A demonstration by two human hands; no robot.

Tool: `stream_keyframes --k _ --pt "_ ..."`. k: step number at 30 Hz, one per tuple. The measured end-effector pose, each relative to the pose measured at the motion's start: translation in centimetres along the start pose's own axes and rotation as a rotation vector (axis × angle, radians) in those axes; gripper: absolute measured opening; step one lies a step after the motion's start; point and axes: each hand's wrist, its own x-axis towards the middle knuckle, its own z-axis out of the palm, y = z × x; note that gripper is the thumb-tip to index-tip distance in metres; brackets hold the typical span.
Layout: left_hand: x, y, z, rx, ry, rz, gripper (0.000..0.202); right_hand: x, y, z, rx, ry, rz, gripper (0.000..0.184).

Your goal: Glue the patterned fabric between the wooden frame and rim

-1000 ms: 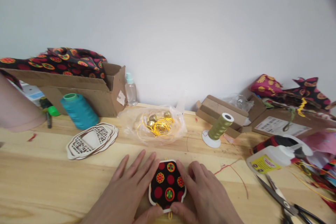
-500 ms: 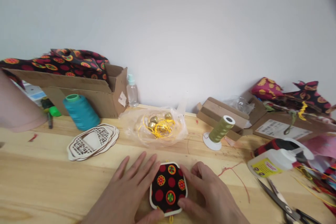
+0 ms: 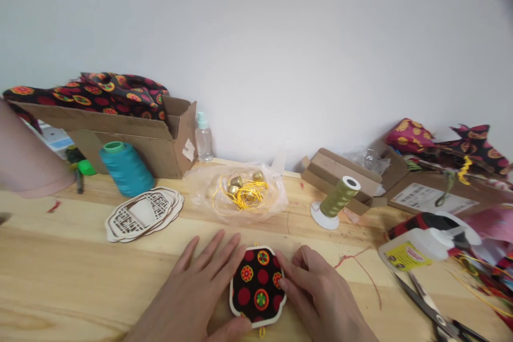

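A small wooden-edged panel covered in black fabric with red dots and flower circles (image 3: 257,287) lies on the pine tabletop (image 3: 80,278) between my hands. Yellow cord shows at its top and bottom edges. My left hand (image 3: 192,289) presses against its left side, with the fingers spread and the thumb at the lower edge. My right hand (image 3: 316,293) holds its right edge with the fingertips and thumb. Both hands touch the panel and hide parts of its rim.
Ahead lie stacked laser-cut wooden pieces (image 3: 142,215) and a plastic bag of gold bells and yellow cord (image 3: 240,195). Teal (image 3: 126,170) and olive (image 3: 339,197) thread spools stand nearby. Scissors (image 3: 430,310) and a glue bottle (image 3: 412,248) lie right. Cardboard boxes (image 3: 120,136) hold fabric.
The panel has turned slightly clockwise between my hands. My right fingers have shifted down onto its right edge. The whole view has drifted a little.
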Motion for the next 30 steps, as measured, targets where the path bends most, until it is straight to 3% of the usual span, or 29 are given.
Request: stream_keyframes --k 8,14,19,24,30 --pt "0.0 0.4 -0.4 -0.008 -0.024 -0.006 0.064 0.0 0.2 0.2 -0.067 0.029 -0.05 0.029" --pt "0.4 1.1 -1.3 0.017 -0.087 -0.049 0.062 -0.1 0.0 0.9 -0.393 0.153 -0.284 0.06" --pt "0.5 1.1 -1.4 -0.015 -0.089 -0.056 0.062 0.1 -0.7 0.7 -0.536 0.247 -0.318 0.066" --pt "0.4 1.0 -1.5 -0.061 -0.092 -0.061 0.063 0.5 -0.7 0.5 -0.442 0.165 -0.277 0.076" --pt "0.4 0.6 -0.7 -0.051 -0.031 -0.039 0.052 1.3 -1.1 0.7 -0.321 -0.06 -0.103 0.095"
